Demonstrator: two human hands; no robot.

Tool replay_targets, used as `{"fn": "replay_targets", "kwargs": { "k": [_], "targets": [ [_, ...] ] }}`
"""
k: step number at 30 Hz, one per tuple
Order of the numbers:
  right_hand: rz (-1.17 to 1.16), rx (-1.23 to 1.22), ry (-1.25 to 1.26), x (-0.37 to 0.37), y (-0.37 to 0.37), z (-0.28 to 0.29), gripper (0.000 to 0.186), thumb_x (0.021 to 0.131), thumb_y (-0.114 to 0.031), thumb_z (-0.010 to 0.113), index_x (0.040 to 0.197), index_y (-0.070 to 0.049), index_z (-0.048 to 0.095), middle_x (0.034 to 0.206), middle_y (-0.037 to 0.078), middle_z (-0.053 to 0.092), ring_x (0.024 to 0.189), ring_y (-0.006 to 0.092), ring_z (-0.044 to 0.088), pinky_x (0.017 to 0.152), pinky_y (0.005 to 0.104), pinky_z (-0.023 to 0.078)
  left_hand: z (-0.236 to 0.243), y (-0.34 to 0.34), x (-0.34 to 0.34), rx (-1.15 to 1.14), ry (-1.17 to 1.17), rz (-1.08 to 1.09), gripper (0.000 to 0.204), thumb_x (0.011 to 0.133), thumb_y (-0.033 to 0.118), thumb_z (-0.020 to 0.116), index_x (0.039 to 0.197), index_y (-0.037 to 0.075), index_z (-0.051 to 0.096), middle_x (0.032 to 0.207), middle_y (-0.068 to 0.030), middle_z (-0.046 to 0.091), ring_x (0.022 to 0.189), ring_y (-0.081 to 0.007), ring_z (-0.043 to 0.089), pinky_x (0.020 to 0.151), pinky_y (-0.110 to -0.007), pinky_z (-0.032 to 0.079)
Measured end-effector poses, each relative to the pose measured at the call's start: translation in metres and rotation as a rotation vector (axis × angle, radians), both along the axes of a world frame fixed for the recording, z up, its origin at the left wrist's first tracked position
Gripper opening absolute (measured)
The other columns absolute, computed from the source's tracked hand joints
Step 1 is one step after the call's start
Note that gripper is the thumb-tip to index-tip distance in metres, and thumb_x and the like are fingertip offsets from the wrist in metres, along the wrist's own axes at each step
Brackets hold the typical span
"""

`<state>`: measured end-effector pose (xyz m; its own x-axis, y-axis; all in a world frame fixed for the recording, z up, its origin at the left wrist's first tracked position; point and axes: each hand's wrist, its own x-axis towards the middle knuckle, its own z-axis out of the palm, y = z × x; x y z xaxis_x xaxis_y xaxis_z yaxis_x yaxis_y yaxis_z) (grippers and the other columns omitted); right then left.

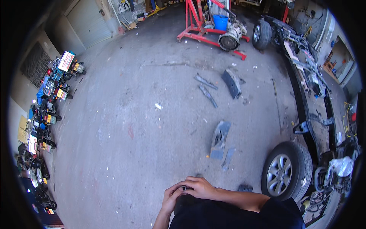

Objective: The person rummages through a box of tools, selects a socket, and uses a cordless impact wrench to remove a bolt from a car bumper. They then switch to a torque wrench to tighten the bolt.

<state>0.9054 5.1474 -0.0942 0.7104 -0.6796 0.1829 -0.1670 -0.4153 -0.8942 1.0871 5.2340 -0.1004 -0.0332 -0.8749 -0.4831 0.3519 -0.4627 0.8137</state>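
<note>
At the lower middle, my left hand [172,196] and my right hand [200,187] are together in front of my dark shirt, fingers curled round a small dark, round, hollow piece [184,188], perhaps metal. Most of it is hidden by the fingers. On the floor beyond them lie a bent grey metal bracket [219,141] and a narrow loose strip [228,158]. A wheel [279,173] on a bare vehicle chassis [296,91] stands to the right of my right arm.
More metal pieces [230,84] and a long thin bar [274,87] lie on the concrete floor [126,114]. At the back stand a red hoist [188,34], a gearbox [230,38] and a blue bucket [220,23]. Several motorbikes [53,87] line the left wall.
</note>
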Motion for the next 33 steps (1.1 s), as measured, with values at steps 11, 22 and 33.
{"fn": "replay_targets", "kwargs": {
  "k": [11,22,33],
  "targets": [
    [-0.126,-0.4,0.098,0.095,-0.375,-0.005,0.032,0.078,-0.014,0.074,0.108,-0.006,0.066,0.086,0.007,0.061,0.076,0.0273,0.066,0.07,0.0365,0.054,-0.042,-0.383,0.065,-0.093,0.53,0.197,0.031,0.096,0.015,0.053,0.117,-0.005,0.061,0.107,-0.0084,0.066,0.1,-0.0185,0.062,0.094,-0.038,0.048],
    [-0.579,-0.26,-0.053,0.21,-0.771,0.104,0.028,0.077,-0.006,0.079,0.101,0.0,0.067,0.088,0.013,0.065,0.077,0.0281,0.067,0.068,0.0351,0.056,0.09,-0.82,0.192,-0.189,0.234,-0.057,0.038,0.098,0.022,0.056,0.127,-0.002,0.057,0.117,-0.0093,0.064,0.108,-0.0184,0.061,0.096,-0.036,0.048],
    [-0.556,-0.191,-0.236,0.316,-1.18,0.088,0.028,0.076,0.001,0.077,0.101,0.002,0.065,0.1,0.015,0.068,0.087,0.0306,0.07,0.073,0.0355,0.059,0.112,-1.214,0.282,-0.131,0.261,0.156,0.023,0.095,0.001,0.061,0.118,0.004,0.06,0.122,-0.0087,0.063,0.112,-0.018,0.061,0.097,-0.037,0.051]
  ]
}}
